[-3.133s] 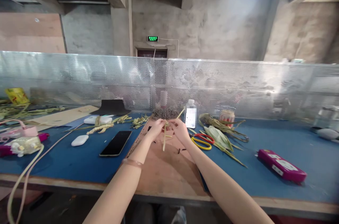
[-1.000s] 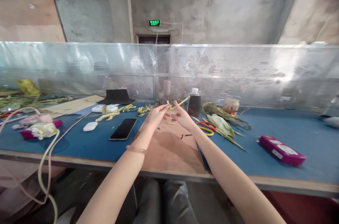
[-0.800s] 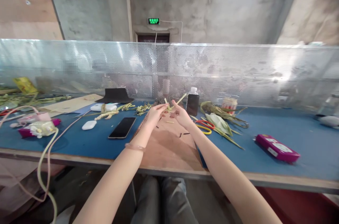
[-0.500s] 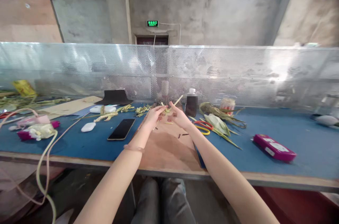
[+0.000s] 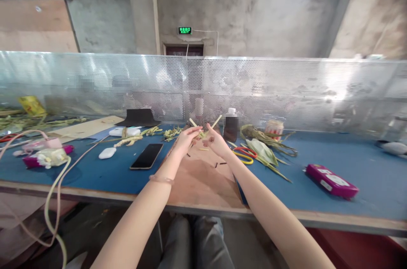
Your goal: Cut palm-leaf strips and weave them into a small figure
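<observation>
One black phone lies left of the brown board on the desk. Above the board, the left hand and right hand meet, both pinching one pale leaf strip whose two ends stick up. Right lie one dark bottle, scissors and one pink case.

The thin pale green leaf strips are partly hidden between the left hand and the right hand, and too small to see how they cross. The label on the dark brown bottle is blurred. Both arms are cut off at the bottom edge.
</observation>
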The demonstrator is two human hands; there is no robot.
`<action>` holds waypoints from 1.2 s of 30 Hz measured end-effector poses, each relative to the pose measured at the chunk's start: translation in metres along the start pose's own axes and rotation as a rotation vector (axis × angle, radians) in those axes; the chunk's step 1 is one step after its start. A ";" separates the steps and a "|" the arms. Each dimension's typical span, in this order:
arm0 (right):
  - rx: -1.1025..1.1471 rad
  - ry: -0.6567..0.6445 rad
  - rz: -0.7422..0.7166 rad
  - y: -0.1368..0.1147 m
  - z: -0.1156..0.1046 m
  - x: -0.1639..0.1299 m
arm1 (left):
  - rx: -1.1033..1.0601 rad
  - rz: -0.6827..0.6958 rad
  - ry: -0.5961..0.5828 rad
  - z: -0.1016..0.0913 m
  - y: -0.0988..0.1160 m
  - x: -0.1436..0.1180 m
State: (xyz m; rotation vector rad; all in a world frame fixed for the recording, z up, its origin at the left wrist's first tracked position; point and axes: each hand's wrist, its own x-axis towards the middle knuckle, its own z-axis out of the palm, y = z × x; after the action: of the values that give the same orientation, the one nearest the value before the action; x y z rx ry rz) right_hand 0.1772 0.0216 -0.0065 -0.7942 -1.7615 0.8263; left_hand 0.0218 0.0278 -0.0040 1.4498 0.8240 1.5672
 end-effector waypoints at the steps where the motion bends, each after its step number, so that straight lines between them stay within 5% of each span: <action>1: 0.038 -0.005 0.007 -0.001 0.000 0.000 | -0.023 -0.028 -0.027 0.000 0.001 -0.001; 6: 0.215 -0.038 0.020 0.000 0.000 0.000 | -0.013 -0.055 -0.064 0.000 0.001 -0.002; 13: 0.279 -0.066 0.002 0.004 0.000 0.002 | 0.157 0.028 0.111 -0.003 -0.004 0.000; 25: 0.323 -0.109 -0.022 -0.002 0.003 -0.001 | 0.495 0.372 0.478 -0.002 -0.012 0.005; 32: 0.406 -0.071 -0.019 0.001 -0.003 0.000 | 0.558 0.387 0.222 -0.004 -0.004 0.001; 36: 0.425 -0.054 0.001 -0.005 -0.003 -0.002 | 0.418 0.259 0.122 0.005 0.001 -0.004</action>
State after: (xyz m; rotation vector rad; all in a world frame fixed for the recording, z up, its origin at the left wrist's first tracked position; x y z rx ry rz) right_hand 0.1799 0.0176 -0.0021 -0.4927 -1.5532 1.1813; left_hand 0.0263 0.0233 -0.0040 1.8302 1.1218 1.7608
